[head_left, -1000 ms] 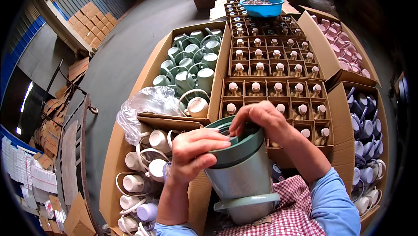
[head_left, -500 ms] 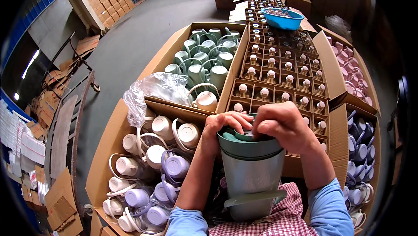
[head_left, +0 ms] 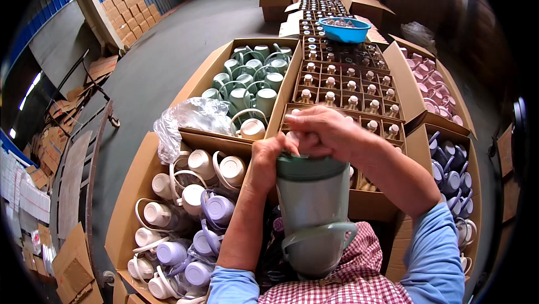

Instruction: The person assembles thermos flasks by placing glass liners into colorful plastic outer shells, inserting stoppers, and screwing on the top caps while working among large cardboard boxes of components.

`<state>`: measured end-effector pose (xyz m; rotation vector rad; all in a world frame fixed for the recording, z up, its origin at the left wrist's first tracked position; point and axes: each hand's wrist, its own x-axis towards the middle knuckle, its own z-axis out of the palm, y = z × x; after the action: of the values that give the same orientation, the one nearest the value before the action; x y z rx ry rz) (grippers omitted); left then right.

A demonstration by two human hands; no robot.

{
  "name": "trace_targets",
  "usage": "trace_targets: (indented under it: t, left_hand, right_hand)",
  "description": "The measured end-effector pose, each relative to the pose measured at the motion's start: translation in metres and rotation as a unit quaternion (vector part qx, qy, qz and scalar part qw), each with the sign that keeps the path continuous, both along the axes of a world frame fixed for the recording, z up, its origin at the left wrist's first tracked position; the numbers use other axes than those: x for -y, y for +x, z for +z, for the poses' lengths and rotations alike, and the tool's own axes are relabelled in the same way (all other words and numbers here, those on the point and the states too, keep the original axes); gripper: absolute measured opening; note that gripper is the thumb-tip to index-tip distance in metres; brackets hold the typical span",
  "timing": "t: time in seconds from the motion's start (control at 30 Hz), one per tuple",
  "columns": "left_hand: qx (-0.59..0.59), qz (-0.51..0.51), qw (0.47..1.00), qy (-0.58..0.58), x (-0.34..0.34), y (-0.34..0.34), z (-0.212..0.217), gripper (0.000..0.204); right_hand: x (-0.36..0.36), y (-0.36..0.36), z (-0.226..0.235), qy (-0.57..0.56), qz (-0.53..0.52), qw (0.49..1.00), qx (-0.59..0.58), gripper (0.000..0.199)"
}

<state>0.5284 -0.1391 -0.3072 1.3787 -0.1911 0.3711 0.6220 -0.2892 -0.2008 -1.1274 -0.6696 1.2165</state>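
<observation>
A large jug [head_left: 313, 203] with a grey, see-through-looking body and a dark green top stands between my forearms, against my checked apron. Its pale green handle [head_left: 320, 235] loops across the lower body, facing me. My left hand [head_left: 266, 161] is curled around the left side of the green top. Above that top, my right hand [head_left: 328, 135] is closed, its fingers bent in toward the left hand and slightly blurred. Whatever lies between the right fingers is hidden. The jug's opening is covered by my hands and cannot be seen.
Cream and lilac jugs fill a carton [head_left: 126, 214] at left; green ones fill another [head_left: 208, 74] beyond it. Pale-capped bottles stand in a divided carton [head_left: 286, 88] ahead, with a blue basin [head_left: 345, 33] farther back. Pink jugs [head_left: 429, 85] and dark blue jugs [head_left: 452, 172] sit at right.
My right hand has come up out of the jug's opening and moved left over the top, closer to the left hand. The jug stands more upright, and the whole view has shifted a little.
</observation>
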Motion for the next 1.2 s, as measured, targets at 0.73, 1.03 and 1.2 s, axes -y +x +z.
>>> trace_targets:
  t: [0.73, 1.03, 1.2]
  left_hand:
    - [-0.062, -0.206, 0.942, -0.258, 0.044, 0.075, -0.049, 0.050]
    - [0.020, -0.219, 0.955, -0.201, 0.057, 0.070, -0.045, 0.045]
    - [-0.085, -0.177, 0.916, -0.350, 0.071, 0.052, -0.063, 0.042]
  right_hand:
    - [0.005, -0.010, 0.016, -0.008, -0.207, 0.977, -0.046, 0.034]
    - [0.023, -0.018, 0.031, 0.045, -0.255, 0.961, 0.102, 0.032]
    - [0.036, -0.023, 0.002, -0.105, -0.149, 0.980, 0.077, 0.035]
